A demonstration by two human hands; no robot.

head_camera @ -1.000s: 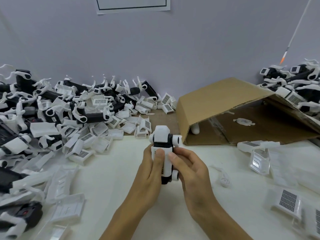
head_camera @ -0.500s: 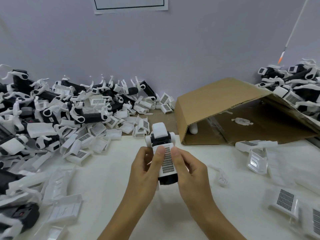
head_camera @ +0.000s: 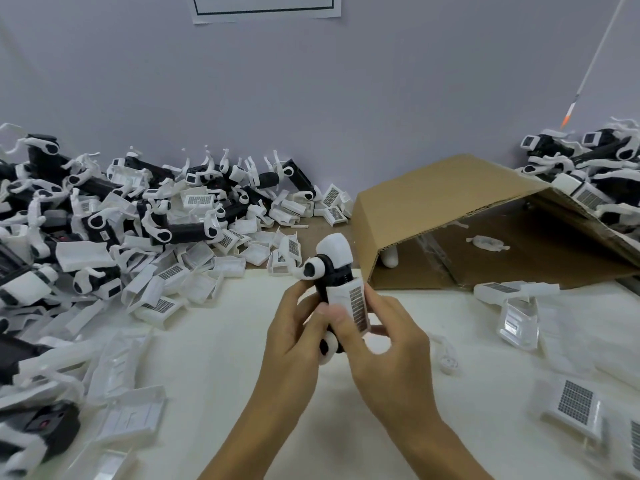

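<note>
Closest to me, flat white trays (head_camera: pixel 131 415) lie on the pale desk (head_camera: pixel 214 358) at my left. At my right sits a loose white piece with a dark grid panel (head_camera: pixel 573 405).

Just beyond them my hands are together above the desk, both clamped on one thing. My left hand (head_camera: pixel 294 344) curls round the left side of a black-and-white body (head_camera: pixel 329 271), which stands nearly upright and tilts a little. Its rounded white cap is on top and a round white joint sticks out to the left. My right hand (head_camera: pixel 384 355) grips from the other side. Its thumb presses the lower end of a white cover (head_camera: pixel 349 303) with a dark grid strip, which lies along the front of the body. The fingers curl behind it. I cannot tell whether the cover is fully seated.

A small white ring part (head_camera: pixel 448 358) lies on the desk just right of my right hand. Farther right is a clear plastic piece (head_camera: pixel 517 322).

Behind the hands, a cardboard box (head_camera: pixel 433 199) lies on its side with its opening toward me. A small white part (head_camera: pixel 486 242) rests inside it.

To the left, a big pile of black and white parts (head_camera: pixel 138 220) spreads back to the wall. A smaller heap (head_camera: pixel 595 174) sits at the far right beside the box.

On the grey wall hangs a paper sheet (head_camera: pixel 266 8), and a thin white rod with an orange tip (head_camera: pixel 568 117) slants down at the right.
</note>
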